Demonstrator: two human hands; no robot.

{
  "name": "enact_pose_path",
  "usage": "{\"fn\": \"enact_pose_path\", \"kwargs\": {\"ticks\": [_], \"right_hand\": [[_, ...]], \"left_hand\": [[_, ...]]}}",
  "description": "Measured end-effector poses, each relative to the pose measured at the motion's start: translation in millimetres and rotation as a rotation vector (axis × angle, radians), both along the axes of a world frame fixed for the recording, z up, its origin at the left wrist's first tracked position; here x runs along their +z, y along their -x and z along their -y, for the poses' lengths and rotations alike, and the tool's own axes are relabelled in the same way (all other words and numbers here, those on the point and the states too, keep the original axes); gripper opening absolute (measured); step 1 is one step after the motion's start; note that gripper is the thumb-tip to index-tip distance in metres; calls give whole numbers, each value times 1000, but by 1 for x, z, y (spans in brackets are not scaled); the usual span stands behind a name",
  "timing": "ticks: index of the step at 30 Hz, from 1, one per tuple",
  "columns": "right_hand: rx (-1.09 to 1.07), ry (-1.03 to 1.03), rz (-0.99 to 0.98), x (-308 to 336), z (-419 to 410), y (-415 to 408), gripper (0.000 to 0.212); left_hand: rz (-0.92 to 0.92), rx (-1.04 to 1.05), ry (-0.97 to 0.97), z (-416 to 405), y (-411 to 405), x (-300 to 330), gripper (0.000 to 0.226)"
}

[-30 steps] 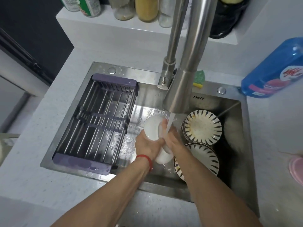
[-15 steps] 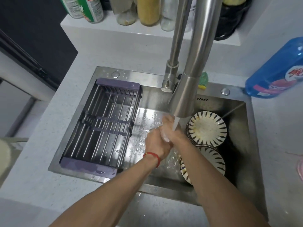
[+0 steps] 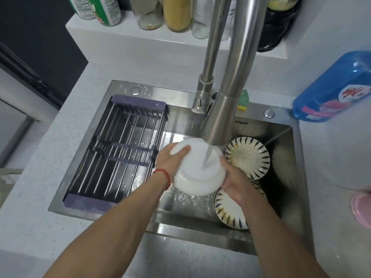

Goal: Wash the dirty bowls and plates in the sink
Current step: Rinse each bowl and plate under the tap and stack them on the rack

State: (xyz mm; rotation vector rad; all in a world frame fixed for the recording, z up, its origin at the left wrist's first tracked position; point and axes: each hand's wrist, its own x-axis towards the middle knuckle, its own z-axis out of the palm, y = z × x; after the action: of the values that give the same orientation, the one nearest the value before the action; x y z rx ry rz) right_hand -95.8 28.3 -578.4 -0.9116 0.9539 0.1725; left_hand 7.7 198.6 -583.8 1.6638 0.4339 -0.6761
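Observation:
A white bowl (image 3: 197, 169) is turned bottom up under the running water of the steel faucet (image 3: 220, 117). My left hand (image 3: 170, 159) grips its left rim, thumb on top. My right hand (image 3: 234, 181) holds its right side, fingers curled under the rim. Two dirty plates with dark blue rim stripes lie in the steel sink (image 3: 180, 121): one (image 3: 248, 157) at the back right, another (image 3: 228, 211) in front of it, partly hidden by my right wrist.
A purple and steel drying rack (image 3: 120, 149) spans the sink's left half. A blue detergent bottle (image 3: 337, 89) lies on the counter at the right, a green sponge (image 3: 244, 100) behind the faucet. Bottles and jars (image 3: 176, 13) stand on the back ledge. A pink object (image 3: 361, 207) is at the right edge.
The bowl has been turned over, so its underside now faces up under the water. My hands have moved apart to its two sides.

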Motion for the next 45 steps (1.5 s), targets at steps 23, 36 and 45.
{"fn": "enact_pose_path", "kwargs": {"ticks": [23, 36, 45], "right_hand": [[882, 1160, 265, 42, -57, 8, 34], [1469, 1446, -79, 19, -26, -34, 71], [1506, 1565, 127, 51, -30, -9, 53]], "left_hand": [[-391, 95, 409, 13, 33, 6, 88], [-301, 203, 582, 12, 51, -27, 64], [-326, 281, 458, 29, 31, -27, 100]]}}
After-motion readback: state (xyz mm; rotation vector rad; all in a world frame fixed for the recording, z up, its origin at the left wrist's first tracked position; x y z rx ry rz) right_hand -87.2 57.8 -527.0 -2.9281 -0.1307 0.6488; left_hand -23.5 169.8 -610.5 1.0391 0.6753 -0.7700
